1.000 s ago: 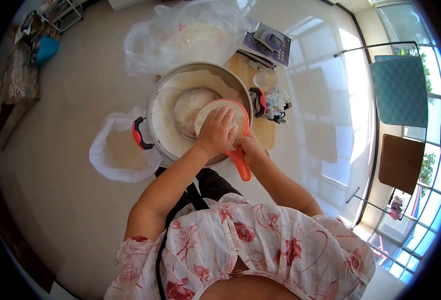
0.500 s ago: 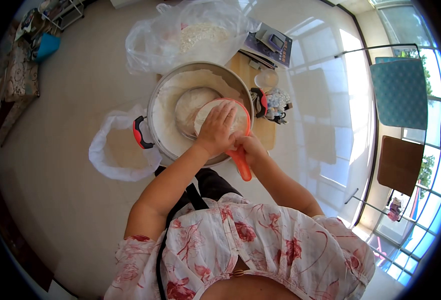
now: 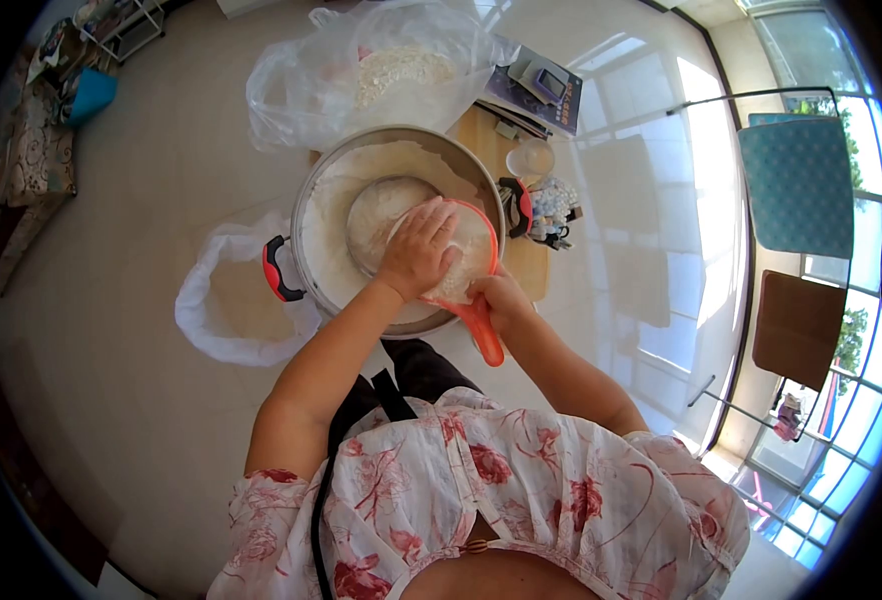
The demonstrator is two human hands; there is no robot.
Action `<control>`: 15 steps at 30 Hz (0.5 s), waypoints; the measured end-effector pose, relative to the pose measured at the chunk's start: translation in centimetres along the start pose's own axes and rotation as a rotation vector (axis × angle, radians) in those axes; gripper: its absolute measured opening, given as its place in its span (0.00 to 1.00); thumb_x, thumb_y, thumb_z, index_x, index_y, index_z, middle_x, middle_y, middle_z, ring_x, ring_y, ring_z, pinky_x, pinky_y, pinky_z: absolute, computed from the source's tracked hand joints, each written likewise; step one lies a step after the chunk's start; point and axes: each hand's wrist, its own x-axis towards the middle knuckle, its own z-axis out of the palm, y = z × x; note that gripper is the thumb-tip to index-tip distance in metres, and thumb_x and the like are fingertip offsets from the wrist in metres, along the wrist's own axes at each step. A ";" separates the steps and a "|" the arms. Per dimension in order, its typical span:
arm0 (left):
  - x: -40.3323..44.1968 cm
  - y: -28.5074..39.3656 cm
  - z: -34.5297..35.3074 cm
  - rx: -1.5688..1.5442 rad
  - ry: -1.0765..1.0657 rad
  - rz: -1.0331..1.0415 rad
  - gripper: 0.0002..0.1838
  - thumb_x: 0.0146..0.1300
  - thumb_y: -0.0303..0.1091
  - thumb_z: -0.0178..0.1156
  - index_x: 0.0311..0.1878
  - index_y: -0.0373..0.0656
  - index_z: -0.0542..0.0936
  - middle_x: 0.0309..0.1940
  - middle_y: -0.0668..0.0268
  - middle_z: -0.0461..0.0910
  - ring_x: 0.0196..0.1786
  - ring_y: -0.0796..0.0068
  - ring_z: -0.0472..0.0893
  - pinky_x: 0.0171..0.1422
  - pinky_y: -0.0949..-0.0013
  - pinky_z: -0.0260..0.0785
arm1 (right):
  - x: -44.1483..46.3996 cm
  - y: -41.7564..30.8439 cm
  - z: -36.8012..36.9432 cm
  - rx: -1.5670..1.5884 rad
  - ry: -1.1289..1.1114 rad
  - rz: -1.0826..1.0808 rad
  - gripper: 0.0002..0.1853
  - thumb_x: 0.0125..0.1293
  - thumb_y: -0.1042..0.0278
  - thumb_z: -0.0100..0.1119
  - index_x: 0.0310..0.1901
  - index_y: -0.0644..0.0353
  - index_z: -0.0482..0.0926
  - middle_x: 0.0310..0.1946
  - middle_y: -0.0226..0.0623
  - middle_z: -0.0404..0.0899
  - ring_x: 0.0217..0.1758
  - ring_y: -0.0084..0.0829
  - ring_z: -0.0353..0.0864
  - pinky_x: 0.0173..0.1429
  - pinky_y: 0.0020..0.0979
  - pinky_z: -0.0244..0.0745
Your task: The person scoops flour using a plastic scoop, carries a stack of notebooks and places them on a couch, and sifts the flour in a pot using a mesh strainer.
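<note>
A wide steel pot (image 3: 297,222) with red-and-black handles stands before me, with white flour (image 3: 329,215) in it. Inside lies a smaller round metal ring or bowl (image 3: 354,207), also with flour. My right hand (image 3: 501,299) grips an orange-handled sieve (image 3: 480,330) at its rim near the handle, and the sieve is over the right part of the pot. Flour shows in the sieve. My left hand (image 3: 419,252) lies palm down on its left part, fingers stretched out and touching the flour. The sieve's underside is hidden.
A clear plastic bag (image 3: 291,95) of flour or flakes sits behind the pot. A white bag (image 3: 201,330) stands open at left. Books (image 3: 561,118), a device (image 3: 549,84), a clear cup (image 3: 531,158) and small items are on the wooden board (image 3: 476,130) at right.
My left hand has slid left and slightly down across the sieve, uncovering flour on its right side. My right hand stays at the rim.
</note>
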 end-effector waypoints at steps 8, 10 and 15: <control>0.0 -2.1 1.1 0.034 0.046 -0.019 0.21 0.50 0.30 0.55 0.51 0.36 0.72 0.55 0.55 0.69 0.60 0.55 0.66 0.63 0.56 0.60 | -0.1 -0.3 -0.1 -0.029 0.052 0.008 0.39 0.39 0.95 0.35 0.58 0.57 0.62 0.49 0.43 0.69 0.51 0.43 0.76 0.45 0.40 0.80; 0.1 -2.4 1.3 0.040 0.056 -0.024 0.21 0.51 0.30 0.55 0.50 0.36 0.72 0.54 0.55 0.69 0.60 0.55 0.67 0.63 0.56 0.60 | -0.3 -0.3 0.0 0.006 0.031 -0.012 0.39 0.39 0.95 0.35 0.58 0.57 0.61 0.49 0.43 0.69 0.50 0.44 0.76 0.45 0.40 0.80; -0.1 -3.8 1.9 0.052 0.056 -0.045 0.21 0.51 0.30 0.54 0.50 0.36 0.72 0.54 0.57 0.70 0.59 0.56 0.67 0.63 0.57 0.60 | -0.5 -0.4 -0.2 0.021 0.010 -0.016 0.39 0.39 0.95 0.35 0.58 0.57 0.61 0.50 0.43 0.69 0.51 0.44 0.75 0.45 0.41 0.80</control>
